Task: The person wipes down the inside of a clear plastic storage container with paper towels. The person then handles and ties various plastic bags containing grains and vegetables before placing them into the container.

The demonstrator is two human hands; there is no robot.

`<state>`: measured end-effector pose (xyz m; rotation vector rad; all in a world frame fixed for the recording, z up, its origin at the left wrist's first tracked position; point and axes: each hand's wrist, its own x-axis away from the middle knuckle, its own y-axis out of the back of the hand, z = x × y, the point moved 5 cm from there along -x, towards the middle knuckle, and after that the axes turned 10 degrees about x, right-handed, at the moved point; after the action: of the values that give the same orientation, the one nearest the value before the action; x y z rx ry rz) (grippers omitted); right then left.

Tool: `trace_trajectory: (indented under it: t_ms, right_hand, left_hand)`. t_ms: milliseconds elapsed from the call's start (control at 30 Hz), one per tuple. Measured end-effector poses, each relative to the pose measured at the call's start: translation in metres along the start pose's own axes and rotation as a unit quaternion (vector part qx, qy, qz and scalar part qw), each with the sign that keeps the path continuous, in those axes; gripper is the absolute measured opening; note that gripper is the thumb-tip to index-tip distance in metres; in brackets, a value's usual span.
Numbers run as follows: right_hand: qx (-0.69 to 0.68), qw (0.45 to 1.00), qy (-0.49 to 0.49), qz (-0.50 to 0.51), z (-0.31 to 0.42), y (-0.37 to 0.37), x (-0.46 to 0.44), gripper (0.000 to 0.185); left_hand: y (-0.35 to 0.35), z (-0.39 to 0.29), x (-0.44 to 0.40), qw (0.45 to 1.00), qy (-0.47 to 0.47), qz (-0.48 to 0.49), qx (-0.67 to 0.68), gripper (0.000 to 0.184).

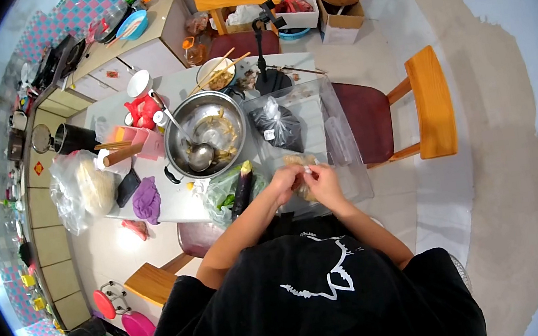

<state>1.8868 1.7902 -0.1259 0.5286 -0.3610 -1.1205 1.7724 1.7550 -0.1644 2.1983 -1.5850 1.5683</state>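
Note:
My left hand (287, 182) and my right hand (322, 182) meet at the near edge of the table. Their fingers are pinched together on the gathered top of a clear plastic bag (300, 159) with light brown contents. Just beyond it stands a knotted plastic bag of dark contents (286, 132) with a white label. Left of my left hand lies a dark eggplant (242, 188) on a thin green plastic bag (215, 206). A large steel pot (174, 143) with a ladle (201, 156) in it stands farther left.
A bowl of food (219, 76) with chopsticks and a black stand (271, 80) are at the back. Pink containers (150, 145), a purple cloth (146, 201) and a bag of noodles (94, 184) lie left. Wooden chairs (434, 102) surround the table.

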Motion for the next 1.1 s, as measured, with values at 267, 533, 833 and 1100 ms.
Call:
trace_trajectory:
  t_ms: [267,533,833,1100]
  right_hand:
    - [0.105,0.987,0.033,-0.115,-0.001,0.003,0.009,0.013]
    - [0.019,0.980,0.096,-0.176,0.009,0.012,0.020,0.008]
    - [-0.178,0.982,-0.007,-0.066,0.005,0.015,0.003,0.008]
    - [-0.167,0.986,-0.003,-0.023,0.042,0.029,0.007,0.009]
  left_hand:
    - [0.006,0.003,-0.010,0.975,-0.081,-0.168,-0.118,0.019]
    - [0.024,-0.007,-0.005,0.921,-0.114,-0.246,-0.279,0.024]
    - [-0.038,-0.026,0.028,0.766,-0.302,0.117,-0.555,0.048]
    - [-0.029,-0.024,0.039,0.598,-0.389,0.033,-0.700,0.042]
